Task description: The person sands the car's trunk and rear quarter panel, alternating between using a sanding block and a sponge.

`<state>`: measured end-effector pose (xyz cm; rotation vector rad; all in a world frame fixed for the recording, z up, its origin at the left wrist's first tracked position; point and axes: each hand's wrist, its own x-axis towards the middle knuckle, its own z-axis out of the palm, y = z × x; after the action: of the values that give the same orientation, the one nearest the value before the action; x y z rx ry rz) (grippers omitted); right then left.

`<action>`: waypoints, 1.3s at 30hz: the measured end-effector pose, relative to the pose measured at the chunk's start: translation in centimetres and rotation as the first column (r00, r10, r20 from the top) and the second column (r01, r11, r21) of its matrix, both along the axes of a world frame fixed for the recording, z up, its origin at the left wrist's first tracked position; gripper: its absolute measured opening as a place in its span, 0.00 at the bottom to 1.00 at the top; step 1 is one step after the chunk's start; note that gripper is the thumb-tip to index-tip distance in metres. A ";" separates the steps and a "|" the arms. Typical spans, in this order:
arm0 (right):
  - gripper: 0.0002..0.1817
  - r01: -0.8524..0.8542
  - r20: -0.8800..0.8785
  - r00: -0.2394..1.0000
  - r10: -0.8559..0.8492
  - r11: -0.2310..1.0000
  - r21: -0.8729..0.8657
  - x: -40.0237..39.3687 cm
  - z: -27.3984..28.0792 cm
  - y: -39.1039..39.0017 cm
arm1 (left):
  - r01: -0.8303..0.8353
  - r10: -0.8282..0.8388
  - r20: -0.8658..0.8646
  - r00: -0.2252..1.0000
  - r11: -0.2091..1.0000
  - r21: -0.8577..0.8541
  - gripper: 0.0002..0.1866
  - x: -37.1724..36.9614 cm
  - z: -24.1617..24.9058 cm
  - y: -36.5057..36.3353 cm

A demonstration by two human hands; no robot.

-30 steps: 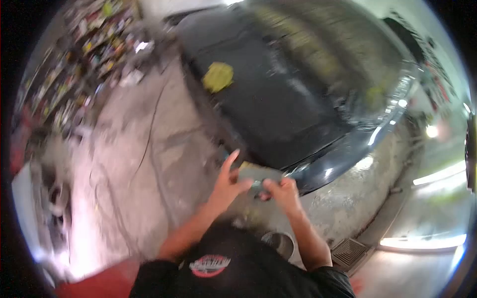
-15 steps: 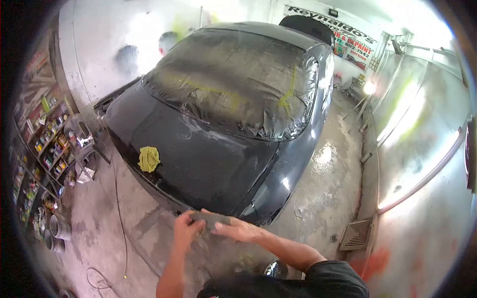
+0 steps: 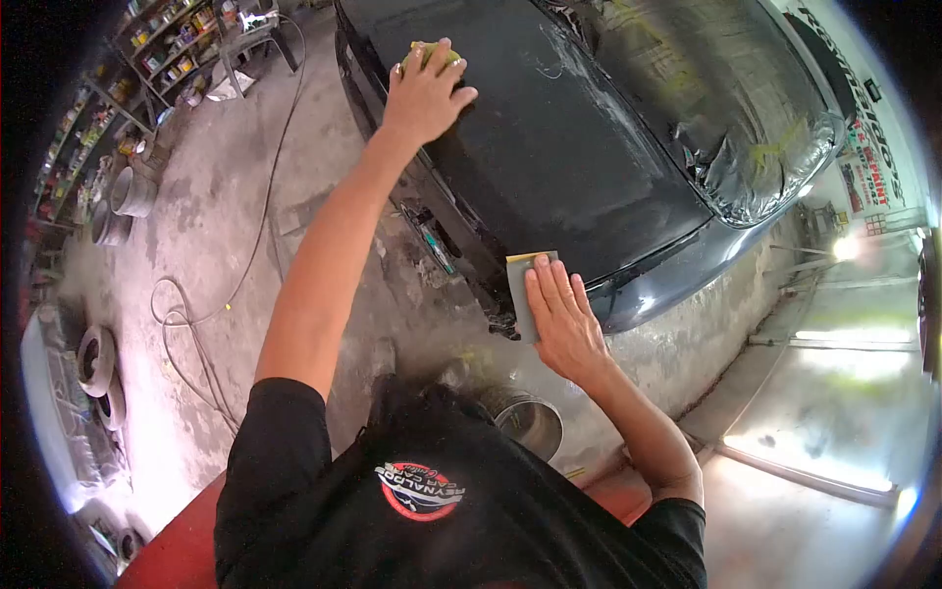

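My left hand (image 3: 424, 98) is stretched far forward onto the dark trunk lid (image 3: 559, 147), its fingers spread over a crumpled yellow cloth (image 3: 428, 49). Parts of the cloth show between and beyond the fingertips. Near the rear corner of the car, my right hand (image 3: 564, 319) keeps its fingers straight and close together along a grey piece of sandpaper (image 3: 520, 294) with a yellow edge at its top. The underside of the sandpaper is hidden. Dull patches and pale scuffs mark the lid's surface.
Plastic film (image 3: 721, 88) covers the rear window. Close to my body stands a metal bucket (image 3: 530, 424). A hose (image 3: 186, 319) lies looped on the concrete floor at left, with tires (image 3: 98, 363) beyond it. Shelves of cans (image 3: 177, 39) line the back left.
My hands were together at the sandpaper. The left has gone forward onto the yellow cloth, while the right keeps the sandpaper at the car's corner. The view has turned and tilted down.
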<state>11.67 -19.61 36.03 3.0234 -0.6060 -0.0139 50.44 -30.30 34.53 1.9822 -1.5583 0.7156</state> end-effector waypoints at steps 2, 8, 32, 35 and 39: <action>0.47 0.000 0.047 0.999 -0.002 0.998 0.059 0.3 -0.3 0.6 | 0.091 -0.095 -0.058 0.994 0.994 -0.061 0.24 2.5 -1.0 -0.6; 0.46 -0.077 0.125 0.990 0.062 0.990 0.116 8.4 2.1 -2.5 | 0.113 -0.122 -0.069 0.990 0.985 -0.130 0.17 3.4 -1.6 -0.8; 0.40 -0.184 0.252 0.952 0.173 0.983 0.019 22.4 0.7 -7.9 | 0.123 -0.137 -0.174 0.975 0.988 -0.088 0.18 9.6 -0.4 -2.7; 0.40 -0.184 0.225 0.956 0.189 0.982 -0.042 20.7 1.2 -7.3 | 0.148 -0.152 -0.178 0.972 0.988 -0.039 0.17 10.1 0.1 -2.4; 0.44 -0.110 0.131 0.986 0.102 0.993 0.050 8.0 1.8 -1.9 | 0.176 -0.191 -0.160 0.969 0.979 -0.100 0.17 12.5 -0.6 -4.0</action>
<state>19.66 -21.54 37.82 3.1258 -0.4599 0.1729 62.97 -34.33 33.91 1.7603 -1.5576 0.5165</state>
